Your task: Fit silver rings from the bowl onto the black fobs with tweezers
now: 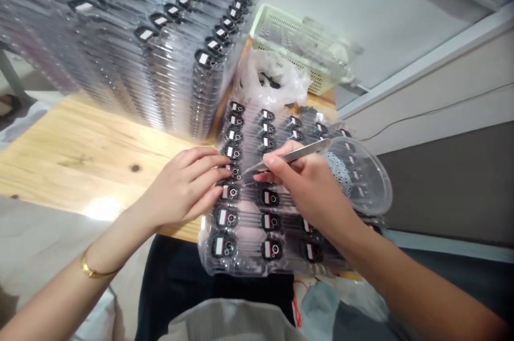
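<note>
A clear plastic tray (249, 265) lies before me, with rows of small black parts, each bearing a white patch and a ring. My right hand (311, 183) pinches metal tweezers (307, 149). Their tip points down at a black part (234, 172) in the tray's left column; whether it touches or holds anything is too small to tell. Fingers stretched out, my left hand (182, 186) rests at the tray's left edge, its fingertips on or beside that same part. Right of my right hand, a round clear tub (383, 180) with many tiny light-blue pieces sits on the tray.
Tall stacks of similar filled trays (168, 78) rise at the back left on the wooden table (80, 153). Behind the tray are a white plastic bag (251, 78) and a pale green basket (273, 17). A wall stands at the right.
</note>
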Demonstrator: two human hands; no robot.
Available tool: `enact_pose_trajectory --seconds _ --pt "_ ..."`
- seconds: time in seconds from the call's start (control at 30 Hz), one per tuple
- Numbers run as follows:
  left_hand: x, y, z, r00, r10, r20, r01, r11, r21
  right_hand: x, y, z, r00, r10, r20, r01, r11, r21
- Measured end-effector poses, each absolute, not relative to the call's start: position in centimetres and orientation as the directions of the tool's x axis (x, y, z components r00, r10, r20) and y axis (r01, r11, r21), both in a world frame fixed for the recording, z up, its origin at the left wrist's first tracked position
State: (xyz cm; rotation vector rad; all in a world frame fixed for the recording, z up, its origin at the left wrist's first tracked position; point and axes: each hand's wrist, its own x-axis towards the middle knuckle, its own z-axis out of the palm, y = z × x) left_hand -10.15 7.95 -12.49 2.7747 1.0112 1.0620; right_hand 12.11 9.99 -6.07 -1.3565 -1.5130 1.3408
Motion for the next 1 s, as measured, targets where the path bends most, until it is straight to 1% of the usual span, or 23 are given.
enact_pose_trajectory --seconds 0.13,0.23,0.43,0.57,0.87,1.0 --pt "-10.3 8.2 -13.1 0.555 0.565 0.610 0.570 -0.793 0.216 12.0 10.2 -6.8 -0.187 0.967 -0.171 0.289 -0.112 -0.951" --pt "-10.2 8.2 -13.4 0.548 0.572 0.611 0.575 -0.788 0.222 11.9 10.3 -7.2 -0.193 0.967 -0.167 0.324 -0.098 -0.941" --pt "-10.1 8.2 -13.6 0.549 0.573 0.609 0.565 -0.791 0.235 12.1 10.5 -8.1 -0.195 0.967 -0.164 0.292 -0.103 -0.951" --pt "-10.1 8.2 -13.6 0.545 0.572 0.613 0.562 -0.792 0.238 12.4 10.6 -8.2 -0.209 0.961 -0.179 0.299 -0.112 -0.948" --pt "-10.1 8.3 -13.5 0.552 0.564 0.614 0.564 -0.795 0.223 12.0 10.5 -7.7 -0.182 0.968 -0.173 0.354 -0.100 -0.930" --pt "-10.2 8.2 -13.3 0.596 0.542 0.593 0.557 -0.811 0.181 11.8 10.5 -7.7 -0.191 0.972 -0.139 0.363 -0.062 -0.930"
